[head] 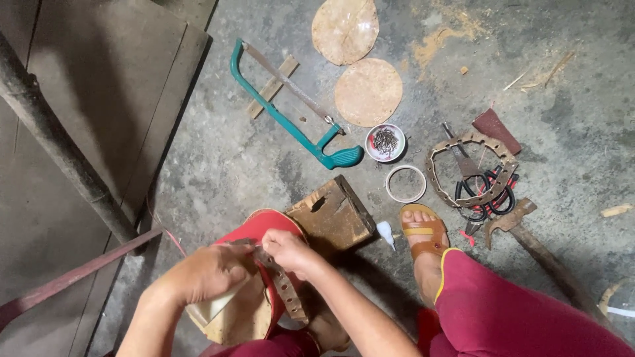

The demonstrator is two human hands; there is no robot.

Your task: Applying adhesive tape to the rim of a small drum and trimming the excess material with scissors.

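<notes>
pinching a perforated strip against a red-rimmed frame

working low over the floor [218, 158], both hands meet at one spot. going left to right: the left hand [202, 272] lies curled over a pale round hide [231, 317] and the red rim [268, 228] that edges it; its fingers are pressed together on the work, though exactly what they clamp is hidden under the knuckles. touching it, the right hand [288, 250] closes its grip in a pinch at the upper end of a brown strip with punched holes [286, 287]. the strip's long axis runs from that pinch down and slightly right, toward the person's lap, so the free end lies below the right hand, which is the nearer of the two. just beyond the hands stands one wooden block [333, 213], touching or nearly touching the red rim.

counted across the floor: one green-framed hacksaw [291, 129], lying diagonally over one short wooden slat [272, 86]; two loose hide discs [368, 91], one above the other; one small dish of nails [385, 142]; one white ring [405, 183]; one small white cone-shaped piece [385, 233]; one sandalled foot [424, 241]; one more perforated strip coiled in a loop [471, 168] over dark-handled tools whose number i cannot tell; one dark red flat piece [496, 129]; one hammer [522, 228] far right.
</notes>
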